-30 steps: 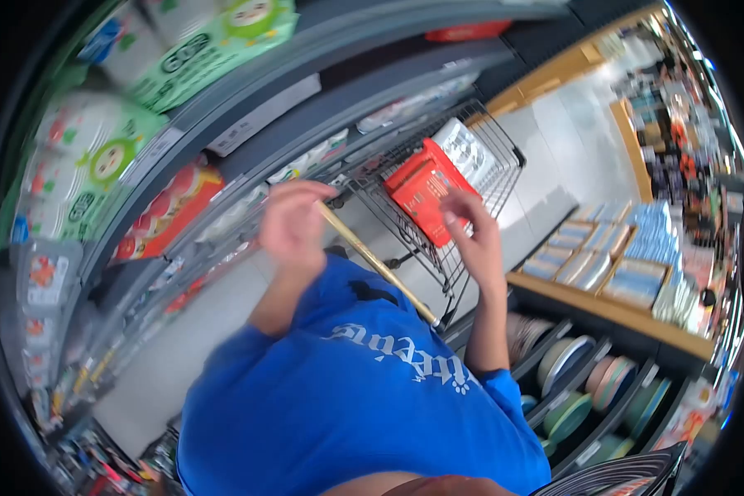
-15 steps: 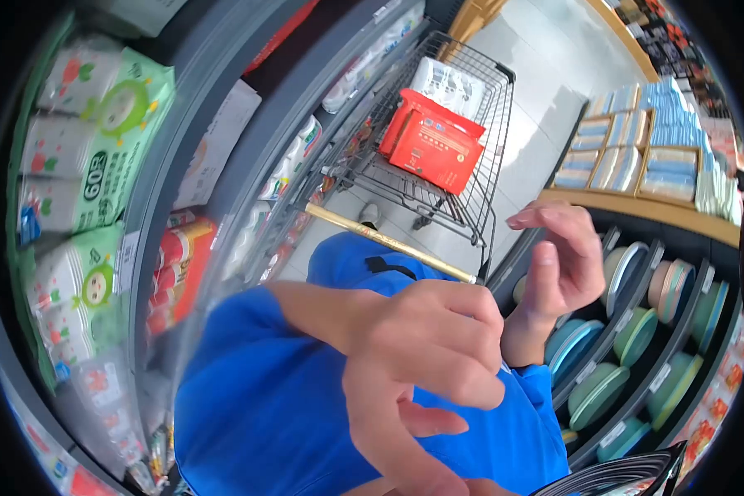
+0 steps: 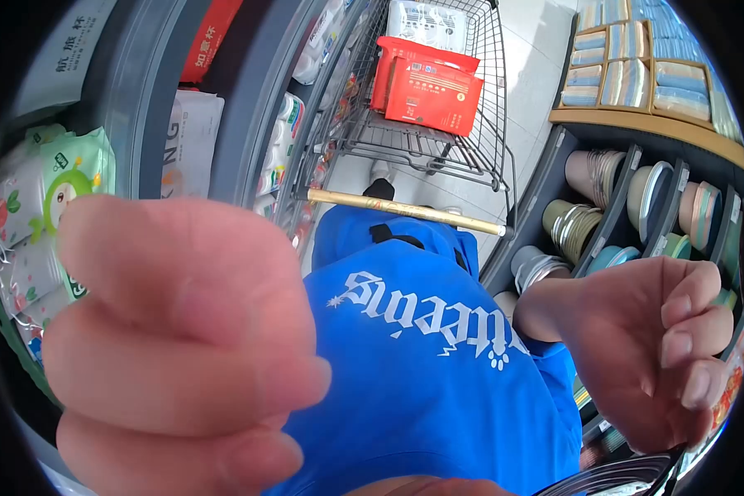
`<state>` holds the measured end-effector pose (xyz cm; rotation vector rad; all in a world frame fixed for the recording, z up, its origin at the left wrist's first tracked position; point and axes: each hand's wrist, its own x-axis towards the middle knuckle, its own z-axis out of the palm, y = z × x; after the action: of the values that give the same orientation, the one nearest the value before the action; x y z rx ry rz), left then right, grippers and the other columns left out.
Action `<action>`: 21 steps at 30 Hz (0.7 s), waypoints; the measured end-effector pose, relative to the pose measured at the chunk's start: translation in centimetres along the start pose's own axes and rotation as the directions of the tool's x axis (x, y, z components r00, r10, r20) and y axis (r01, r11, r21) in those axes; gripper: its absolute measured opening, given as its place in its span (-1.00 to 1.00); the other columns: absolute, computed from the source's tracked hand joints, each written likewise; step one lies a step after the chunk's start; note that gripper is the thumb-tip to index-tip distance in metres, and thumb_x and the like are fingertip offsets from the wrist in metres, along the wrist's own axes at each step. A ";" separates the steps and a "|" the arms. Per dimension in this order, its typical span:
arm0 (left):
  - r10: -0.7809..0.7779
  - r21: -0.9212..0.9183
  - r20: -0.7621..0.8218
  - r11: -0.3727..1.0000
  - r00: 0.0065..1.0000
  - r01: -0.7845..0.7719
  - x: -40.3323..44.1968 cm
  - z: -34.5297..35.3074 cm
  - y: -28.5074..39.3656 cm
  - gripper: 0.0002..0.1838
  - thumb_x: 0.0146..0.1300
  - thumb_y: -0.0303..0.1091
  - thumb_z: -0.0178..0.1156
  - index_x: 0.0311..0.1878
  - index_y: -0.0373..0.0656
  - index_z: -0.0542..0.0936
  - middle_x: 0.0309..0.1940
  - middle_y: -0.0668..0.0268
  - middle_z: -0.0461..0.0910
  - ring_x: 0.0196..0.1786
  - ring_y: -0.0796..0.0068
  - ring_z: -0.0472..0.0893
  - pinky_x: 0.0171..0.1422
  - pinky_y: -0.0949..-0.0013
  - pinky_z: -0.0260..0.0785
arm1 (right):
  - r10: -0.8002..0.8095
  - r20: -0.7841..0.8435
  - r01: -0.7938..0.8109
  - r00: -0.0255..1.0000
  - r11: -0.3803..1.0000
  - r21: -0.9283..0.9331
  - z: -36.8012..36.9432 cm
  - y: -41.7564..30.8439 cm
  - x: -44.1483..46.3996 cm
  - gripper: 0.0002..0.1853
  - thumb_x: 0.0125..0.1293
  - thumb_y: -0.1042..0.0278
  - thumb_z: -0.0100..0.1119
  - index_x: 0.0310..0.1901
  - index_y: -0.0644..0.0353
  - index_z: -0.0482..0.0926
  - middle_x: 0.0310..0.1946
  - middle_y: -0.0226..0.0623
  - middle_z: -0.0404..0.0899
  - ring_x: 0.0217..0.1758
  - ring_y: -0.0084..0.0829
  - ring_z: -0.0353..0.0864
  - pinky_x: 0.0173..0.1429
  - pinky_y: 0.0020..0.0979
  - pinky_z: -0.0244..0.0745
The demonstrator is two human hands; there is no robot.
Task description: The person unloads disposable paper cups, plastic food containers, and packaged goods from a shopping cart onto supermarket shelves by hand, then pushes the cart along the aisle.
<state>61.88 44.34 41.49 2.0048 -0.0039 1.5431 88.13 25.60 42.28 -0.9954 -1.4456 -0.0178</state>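
My left hand is held up very close to the camera. It is blurred, its fingers are curled into a loose fist, and nothing shows in them. On the other side my right hand is raised, fingers folded toward the palm, also with nothing visible in it. A thin black edged thing lies just below that hand; whether they touch I cannot tell. Between the hands is my blue shirt with white lettering. Beyond it stands a wire shopping cart with a yellowish handle bar.
In the cart lie red packs and a white pack. Shelves at left hold green-and-white tissue packs and a white bag. At right, a rack holds bowls and stacked cups, with folded towels above.
My hands have moved apart, the left toward the left and nearer the camera, the right lower and outward. The right fingers have closed. The view has shifted, showing the shirt lettering.
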 end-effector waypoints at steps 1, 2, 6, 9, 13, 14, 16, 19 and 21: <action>0.036 0.032 -0.020 0.999 0.999 -0.036 0.0 -0.2 -0.2 -0.56 0.55 0.24 -0.12 0.38 0.52 0.46 -0.09 0.84 0.52 -0.18 0.83 0.45 0.13 0.38 0.21 | -0.009 -0.034 0.009 0.999 1.000 0.000 0.4 -0.1 0.2 -0.58 0.52 -0.25 -0.03 0.05 -0.19 0.67 0.02 -0.84 0.66 -0.18 -0.67 0.51 -0.04 -0.44 0.31; 0.049 0.027 -0.102 0.999 0.994 -0.047 -0.4 0.1 -0.2 -0.58 0.56 0.23 -0.11 0.36 0.52 0.49 -0.10 0.85 0.52 -0.18 0.84 0.45 0.14 0.41 0.21 | -0.022 -0.101 0.023 0.995 1.000 0.013 0.7 -0.1 0.3 -0.61 0.53 -0.20 -0.02 0.02 -0.18 0.69 -0.03 -0.84 0.68 -0.20 -0.70 0.51 -0.04 -0.48 0.32; 0.161 0.031 -0.359 0.987 0.919 -0.160 0.3 0.1 -0.8 -0.73 0.58 0.08 -0.05 0.13 0.45 0.61 -0.20 0.89 0.57 -0.21 0.91 0.46 0.15 0.50 0.23 | -0.039 -0.211 0.050 0.977 0.998 0.047 0.3 -0.5 0.8 -0.68 0.55 -0.05 0.00 -0.10 -0.18 0.74 -0.18 -0.84 0.72 -0.25 -0.77 0.52 -0.06 -0.57 0.33; 0.152 0.040 -0.348 0.988 0.925 -0.147 0.6 -2.3 0.0 -0.79 0.56 -0.07 0.00 -0.08 0.38 0.65 -0.29 0.93 0.60 -0.23 0.95 0.49 0.12 0.55 0.25 | -0.050 -0.233 0.069 0.971 0.995 0.078 0.9 -0.5 1.6 -0.69 0.53 0.05 0.00 -0.18 -0.17 0.77 -0.23 -0.86 0.73 -0.23 -0.83 0.54 -0.07 -0.61 0.32; 0.126 0.042 -0.365 0.992 0.922 -0.119 1.0 -2.5 0.6 -0.76 0.51 -0.19 0.04 -0.27 0.35 0.65 -0.33 0.94 0.63 -0.23 1.00 0.53 0.11 0.58 0.27 | -0.056 -0.242 0.100 0.969 0.980 0.174 0.8 -0.1 1.4 -0.72 0.52 0.08 0.03 -0.20 -0.18 0.78 -0.35 -0.82 0.68 -0.26 -0.85 0.53 -0.07 -0.62 0.32; 0.139 0.039 -0.386 0.990 0.912 -0.134 1.2 -2.5 0.5 -0.76 0.50 -0.20 0.05 -0.30 0.34 0.65 -0.33 0.95 0.64 -0.23 1.00 0.54 0.11 0.58 0.28 | -0.046 -0.182 0.078 0.982 0.981 0.176 -0.1 -0.4 1.4 -0.72 0.52 0.06 0.05 -0.19 -0.18 0.77 -0.36 -0.80 0.67 -0.27 -0.85 0.53 -0.08 -0.62 0.32; 0.182 0.063 -0.435 0.983 0.882 -0.172 1.2 -2.3 0.3 -0.77 0.50 -0.20 0.07 -0.30 0.32 0.65 -0.33 0.94 0.64 -0.21 0.98 0.54 0.11 0.57 0.28 | -0.010 -0.078 0.018 0.997 0.994 0.110 -0.6 -1.5 1.6 -0.74 0.50 0.02 0.08 -0.18 -0.18 0.76 -0.37 -0.77 0.67 -0.28 -0.81 0.53 -0.08 -0.62 0.33; 0.145 0.195 -0.463 0.979 0.874 -0.059 0.4 0.0 -0.4 -0.83 0.51 -0.18 0.11 -0.25 0.26 0.63 -0.34 0.86 0.66 -0.19 0.91 0.56 0.10 0.52 0.33 | 0.056 -0.047 -0.059 0.997 0.996 -0.073 -0.2 -1.7 1.1 -0.72 0.49 -0.01 0.09 -0.09 -0.07 0.70 -0.31 -0.58 0.67 -0.27 -0.65 0.56 -0.06 -0.55 0.40; 0.015 0.120 -0.543 0.991 0.839 0.060 -0.9 2.0 -2.0 -0.87 0.49 -0.15 0.14 -0.15 0.08 0.59 -0.31 0.65 0.67 -0.24 0.77 0.60 0.03 0.47 0.41 | 0.091 -0.136 -0.113 0.987 0.979 -0.169 2.0 1.2 -1.6 -0.60 0.51 -0.03 0.08 0.08 0.15 0.58 -0.19 -0.29 0.67 -0.23 -0.46 0.63 -0.06 -0.44 0.50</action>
<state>64.04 44.74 39.57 1.5780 0.3579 2.0938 86.89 26.58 39.97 -1.1915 -1.2904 -0.1345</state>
